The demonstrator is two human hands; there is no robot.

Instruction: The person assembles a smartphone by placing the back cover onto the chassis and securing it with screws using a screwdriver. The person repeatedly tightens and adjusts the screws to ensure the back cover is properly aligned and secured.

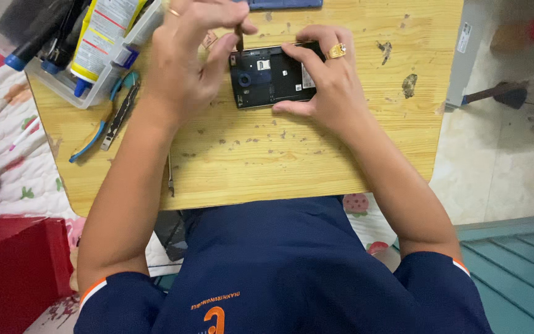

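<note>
Hidden: your left hand [183, 52] is covering the opened phone's [271, 76] upper left corner, so the tip of the thin dark tool [239, 36] is hard to make out where it is meeting the phone.
Cut off: the clear tray [63, 86] of tubes and pens is running out of the frame's upper left.
Left hand: you are arching it over the phone, fingers pinching shut around the tool.
Right hand [329, 80]: you are clamping the phone's right end, thumb below, ringed fingers curling over the top edge.
Phone: it is lying back-open on the wooden table [267, 161], upper centre of the frame.
Beside: tweezers [118, 114] are resting left of your wrist.
</note>
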